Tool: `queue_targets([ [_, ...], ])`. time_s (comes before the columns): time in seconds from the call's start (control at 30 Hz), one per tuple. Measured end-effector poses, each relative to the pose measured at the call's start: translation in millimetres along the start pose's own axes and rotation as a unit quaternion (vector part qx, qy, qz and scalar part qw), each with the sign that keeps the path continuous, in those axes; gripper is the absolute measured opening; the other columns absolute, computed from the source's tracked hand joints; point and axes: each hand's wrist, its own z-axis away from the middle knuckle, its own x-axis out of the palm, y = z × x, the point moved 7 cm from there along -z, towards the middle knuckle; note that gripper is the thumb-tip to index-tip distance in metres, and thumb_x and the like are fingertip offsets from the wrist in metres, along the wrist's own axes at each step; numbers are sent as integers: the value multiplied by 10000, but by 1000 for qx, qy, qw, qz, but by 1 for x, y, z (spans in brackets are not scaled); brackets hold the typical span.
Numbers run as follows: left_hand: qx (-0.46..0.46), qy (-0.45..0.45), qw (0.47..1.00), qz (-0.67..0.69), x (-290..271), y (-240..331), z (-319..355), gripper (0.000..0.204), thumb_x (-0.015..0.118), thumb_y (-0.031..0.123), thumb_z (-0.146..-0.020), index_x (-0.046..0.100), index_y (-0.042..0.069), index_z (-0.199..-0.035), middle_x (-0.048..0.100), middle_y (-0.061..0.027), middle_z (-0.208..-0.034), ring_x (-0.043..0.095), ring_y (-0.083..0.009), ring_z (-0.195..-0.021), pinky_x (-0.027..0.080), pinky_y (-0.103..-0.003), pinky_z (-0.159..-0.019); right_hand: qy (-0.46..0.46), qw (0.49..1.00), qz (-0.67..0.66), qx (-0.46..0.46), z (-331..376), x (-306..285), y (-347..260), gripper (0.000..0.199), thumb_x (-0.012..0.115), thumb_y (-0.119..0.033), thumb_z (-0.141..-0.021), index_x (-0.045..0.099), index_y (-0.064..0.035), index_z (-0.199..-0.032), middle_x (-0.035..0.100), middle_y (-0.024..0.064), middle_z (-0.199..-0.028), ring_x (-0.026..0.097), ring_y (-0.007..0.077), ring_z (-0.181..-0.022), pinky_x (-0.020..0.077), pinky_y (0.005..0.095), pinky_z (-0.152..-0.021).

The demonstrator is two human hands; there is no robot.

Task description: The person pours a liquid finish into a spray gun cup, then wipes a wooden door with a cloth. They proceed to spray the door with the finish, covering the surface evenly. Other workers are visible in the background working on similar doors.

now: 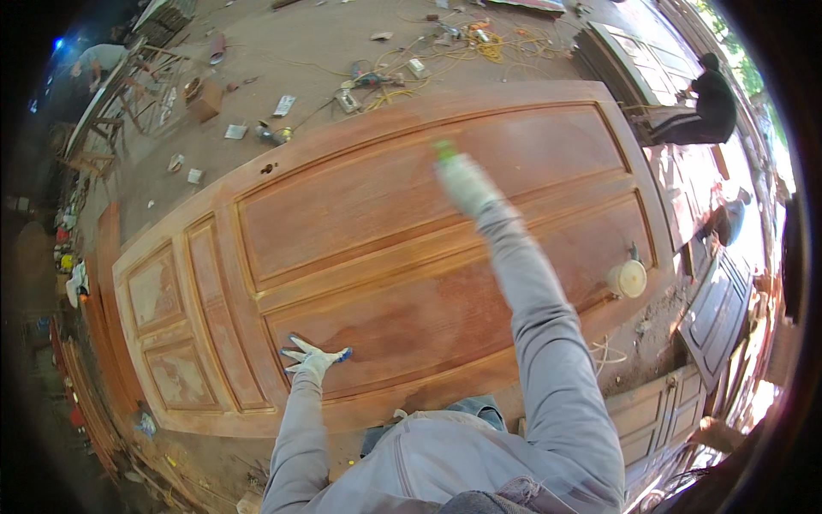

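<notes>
A reddish-brown wooden panel door lies flat in front of me, with several recessed panels framed by moulding. My left hand, in a white glove with blue fingertips, rests open on the near long panel, fingers spread. Stretched far over the door, my right hand is also gloved and smeared by motion. Its fingers are closed on a small green piece, too blurred to name, over the far long panel. A round cream-coloured thing with a dark stem stands at the door's right end.
Beyond the door, a power tool, tangled yellow cords and a cardboard box lie on the dirty floor. A person in dark clothes sits at the far right. Other panel doors lean at the right; planks lie left.
</notes>
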Motion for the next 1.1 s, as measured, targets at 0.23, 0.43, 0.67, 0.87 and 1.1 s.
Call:
queue_targets([
  [0.23, -4, -29, 999, 26, -7, -2, 10, 1670, 893, 739, -493, -271, 215, -1571, -231, -256, -1640, -80, -582, -1489, 101, -691, -1195, -361, 770, -383, 360, 23, 31, 47, 545, 491, -594, -998, 590, -59, -974, 624, 59, -679, 608, 200, -533, 427, 375, -400],
  [0.43, 30, -32, 993, 109, -14, -10, 31, 1585, 875, 727, -552, -201, 225, -1600, -218, -223, -1656, -91, -588, -1485, 147, -747, -1148, -305, 870, -222, 319, -69, 11, -86, 524, 468, -580, -1005, 589, -70, -1003, 617, 68, -725, 587, 201, -530, 468, 392, -460],
  [0.67, 311, 219, 923, 62, -3, -18, 27, 1067, 721, 602, -828, 150, 189, -1629, 69, -191, -1688, 68, -479, -1533, 119, -716, -1170, -455, 865, -209, 24, -120, 90, -273, 565, 419, -594, -1010, 606, -61, -1022, 578, 80, -687, 539, 207, -534, 466, 404, -511],
  [0.87, 405, 346, 840, 100, 19, -144, -25, 654, 572, 488, -942, 441, 204, -1515, 307, -187, -1608, 201, -423, -1516, 78, -711, -1178, -484, 841, -234, 60, -156, 86, -329, 594, 409, -592, -1022, 610, -43, -1126, 661, 84, -867, 559, 185, -604, 490, 400, -544],
  [1.1, 182, 411, 876, 175, -18, -359, -178, 712, 557, 477, -956, 378, 124, -1548, 288, -214, -1613, 233, -432, -1502, 98, -718, -1160, -729, 675, -116, 5, -52, 47, -538, 512, 395, -485, -1042, 498, -88, -1349, 664, 178, -940, 639, 274, -777, 537, 454, -624],
])
